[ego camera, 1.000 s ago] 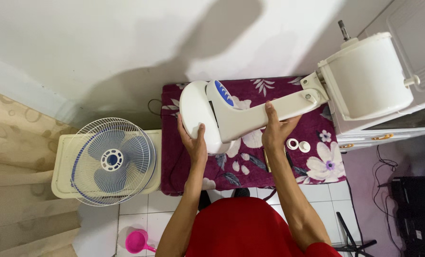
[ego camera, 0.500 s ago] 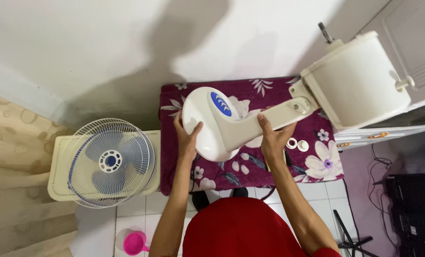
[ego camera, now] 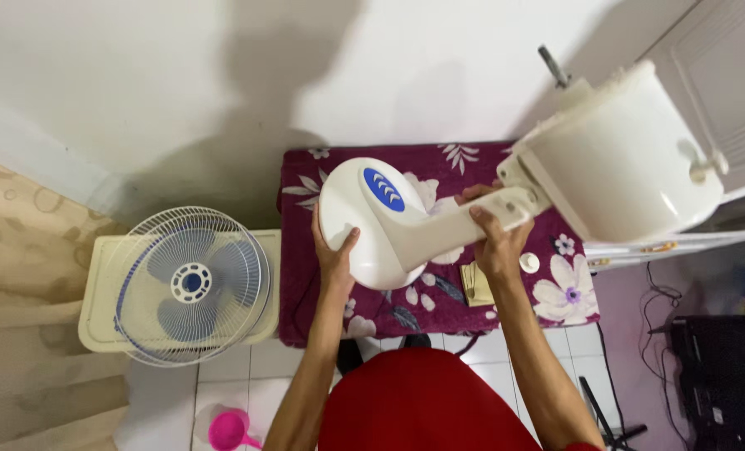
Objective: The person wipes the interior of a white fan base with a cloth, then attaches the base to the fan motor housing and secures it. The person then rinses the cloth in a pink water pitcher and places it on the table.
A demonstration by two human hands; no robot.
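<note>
While lifting the fan body [ego camera: 439, 221] above the floral table [ego camera: 306, 276], keep left hand [ego camera: 336, 250] cupping its round base; right hand [ego camera: 496, 242] clasping the neck; support the heavy motor housing [ego camera: 623, 159].

A cream-white fan body [ego camera: 439, 213] with a blue oval badge [ego camera: 384, 189] is seen above a maroon cloth [ego camera: 439, 292] patterned with white and lilac flowers and grey leaves. A white wire cage with pale blue blades [ego camera: 190, 282] is set on a cream box [ego camera: 97, 309] beside a beige curtain [ego camera: 22, 276] printed with rings. A pink scoop [ego camera: 229, 428] is seen on white floor tiles [ego camera: 247, 367], and a red shirt [ego camera: 418, 405] is worn.
</note>
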